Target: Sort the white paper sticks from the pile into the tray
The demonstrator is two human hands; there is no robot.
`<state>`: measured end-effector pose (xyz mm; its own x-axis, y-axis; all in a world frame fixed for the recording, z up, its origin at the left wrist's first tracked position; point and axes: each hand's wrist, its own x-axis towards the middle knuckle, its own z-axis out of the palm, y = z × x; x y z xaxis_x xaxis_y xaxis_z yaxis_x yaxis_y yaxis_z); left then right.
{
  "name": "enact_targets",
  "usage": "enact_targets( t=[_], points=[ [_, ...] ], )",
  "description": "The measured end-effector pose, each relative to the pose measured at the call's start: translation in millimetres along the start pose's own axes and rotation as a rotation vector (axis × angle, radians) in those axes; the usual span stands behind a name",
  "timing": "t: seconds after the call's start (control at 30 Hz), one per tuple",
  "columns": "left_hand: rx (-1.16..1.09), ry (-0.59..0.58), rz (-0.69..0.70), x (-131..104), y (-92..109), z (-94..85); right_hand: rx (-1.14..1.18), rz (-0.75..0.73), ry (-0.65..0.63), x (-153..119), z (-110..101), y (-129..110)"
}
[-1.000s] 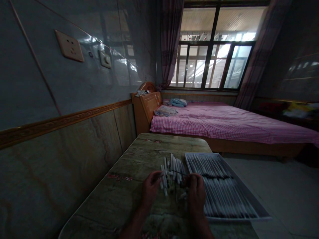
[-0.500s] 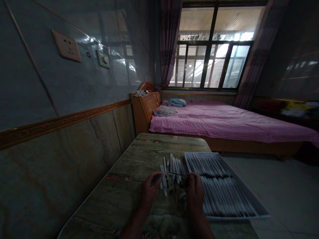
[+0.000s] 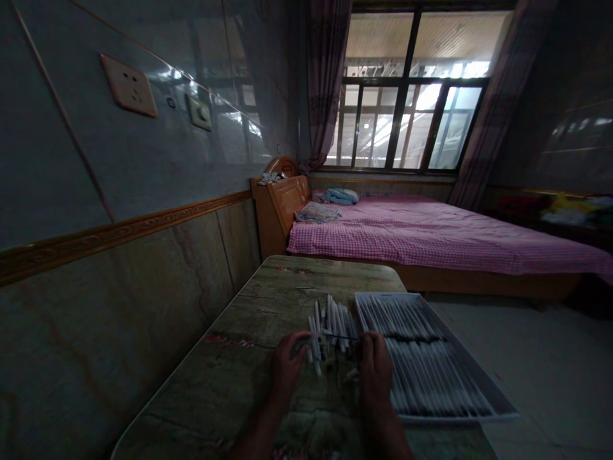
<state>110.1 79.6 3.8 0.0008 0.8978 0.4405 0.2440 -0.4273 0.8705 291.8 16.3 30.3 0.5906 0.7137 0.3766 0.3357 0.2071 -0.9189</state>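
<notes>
A thin pen (image 3: 341, 336), dark along its middle and pale at its left end, spans the gap between my hands above the table. My left hand (image 3: 288, 359) pinches the pale end between thumb and fingers. Closed fingers of my right hand (image 3: 375, 363) grip the dark end, hiding its tip. Just beyond and below the pen lies a loose pile of white pen-like tubes (image 3: 338, 316), some with dark ends. To the right of my right hand sits a shallow white tray (image 3: 500, 402) holding many pens (image 3: 431, 377) in two rows. Small details are blurred in the dim light.
The tray reaches past the right edge of the wood-patterned table (image 3: 230, 383). A tiled wall (image 3: 191, 268) runs along the left. Behind the table stands a bed (image 3: 407, 236) with a pink checked sheet, below a window (image 3: 402, 121).
Both hands stay nearly in place with the pen held between them. The pile and tray look the same; the view has shifted only slightly.
</notes>
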Motion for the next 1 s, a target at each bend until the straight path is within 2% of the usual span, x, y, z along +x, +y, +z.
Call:
enact_targets(
  t=[0.17, 0.3, 0.37, 0.47, 0.6, 0.7, 0.8, 0.9, 1.0],
  points=[
    [0.135, -0.079, 0.177, -2, 9, -5.5, -0.066, -0.043, -0.051, -2, 0, -2],
    [0.157, -0.145, 0.237, -4, 13, -3.9, -0.09, -0.125, -0.228, -5, 2, -5],
    [0.136, -0.154, 0.204, -5, 11, -2.0, -0.072, -0.141, -0.304, -6, 3, -6],
    [0.068, -0.138, 0.101, -6, 7, 0.4, -0.137, -0.146, -0.307, -6, 4, -5],
    [0.003, -0.103, 0.003, -7, 6, 2.3, -0.458, -0.26, -0.414, -9, 4, -4],
    [-0.01, -0.09, -0.018, -8, 5, 3.5, -0.711, -0.332, -0.507, -13, 7, -5],
    [-0.022, -0.103, -0.01, -8, 3, 4.7, -0.831, -0.341, -0.543, -16, 12, -5],
    [-0.01, -0.12, 0.003, -8, 3, 5.4, -0.779, -0.299, -0.492, -16, 15, 0],
    [0.021, -0.137, 0.01, -9, 5, 5.3, -0.478, -0.215, -0.407, -15, 14, 5]
  ],
)
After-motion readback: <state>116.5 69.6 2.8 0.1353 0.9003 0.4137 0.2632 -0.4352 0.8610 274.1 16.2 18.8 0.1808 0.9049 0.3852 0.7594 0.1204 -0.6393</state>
